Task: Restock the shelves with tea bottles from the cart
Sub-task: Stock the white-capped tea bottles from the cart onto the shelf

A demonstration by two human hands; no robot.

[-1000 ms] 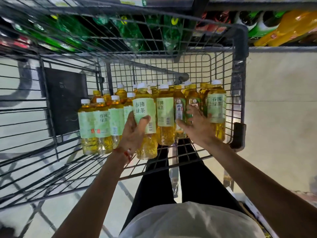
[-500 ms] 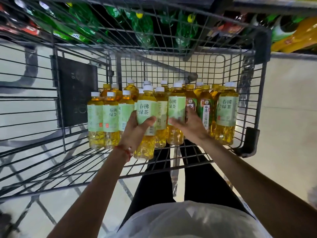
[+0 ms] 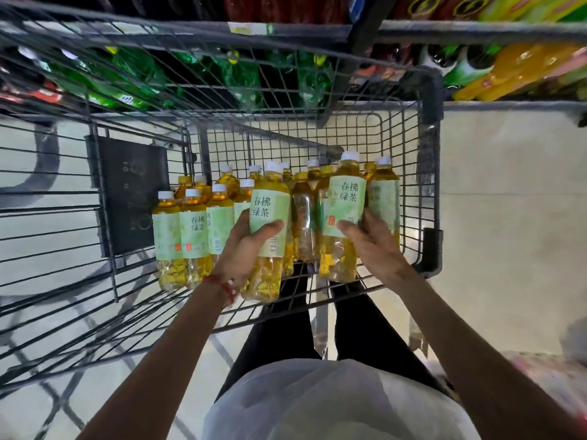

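Observation:
Several green-tea bottles with pale green labels and white caps stand in the wire cart (image 3: 425, 192). My left hand (image 3: 244, 249) grips one tea bottle (image 3: 268, 217) around its middle, lifted a little toward me. My right hand (image 3: 370, 239) holds a second tea bottle (image 3: 344, 201), raised above the ones around it. The remaining bottles (image 3: 190, 230) stand upright in a cluster on the cart floor, some hidden behind the two held ones.
Shelves (image 3: 476, 30) beyond the cart hold green soda bottles (image 3: 241, 74) and orange drink bottles (image 3: 514, 71). A dark panel (image 3: 133, 192) hangs on the cart's left wall. Pale tiled floor (image 3: 508, 217) lies to the right. My legs stand behind the cart.
My right hand has closed on a tea bottle and lifted it out of the cluster. The left hand has raised its bottle slightly. The view has tilted up toward the shelves.

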